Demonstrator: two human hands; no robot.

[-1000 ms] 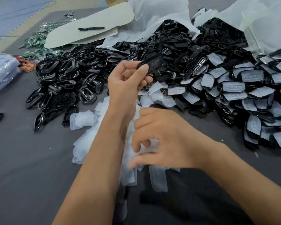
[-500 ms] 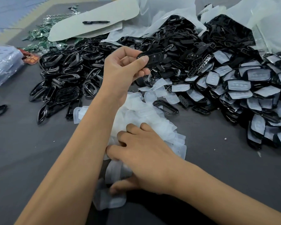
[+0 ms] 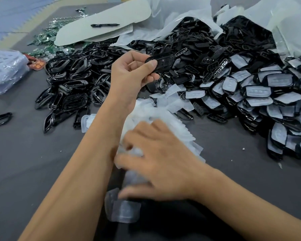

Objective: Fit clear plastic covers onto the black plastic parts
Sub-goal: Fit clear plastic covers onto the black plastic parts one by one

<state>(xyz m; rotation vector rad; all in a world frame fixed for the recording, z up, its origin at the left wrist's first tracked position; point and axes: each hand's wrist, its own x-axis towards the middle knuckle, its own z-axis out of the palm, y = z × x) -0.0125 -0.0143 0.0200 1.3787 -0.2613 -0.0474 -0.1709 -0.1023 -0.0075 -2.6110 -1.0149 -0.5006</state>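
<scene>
The left hand (image 3: 129, 73) still holds one black part (image 3: 161, 62) raised above the desk (image 3: 33, 162). The right hand (image 3: 162, 162), blurred, has moved deeper into the clear covers (image 3: 163, 117); whether it grips one, I cannot tell.

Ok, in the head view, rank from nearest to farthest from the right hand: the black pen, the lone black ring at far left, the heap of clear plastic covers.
1. Heap of clear plastic covers, under the right hand.
2. Lone black ring, far left edge.
3. Black pen, on the pale sheet at top.
</scene>
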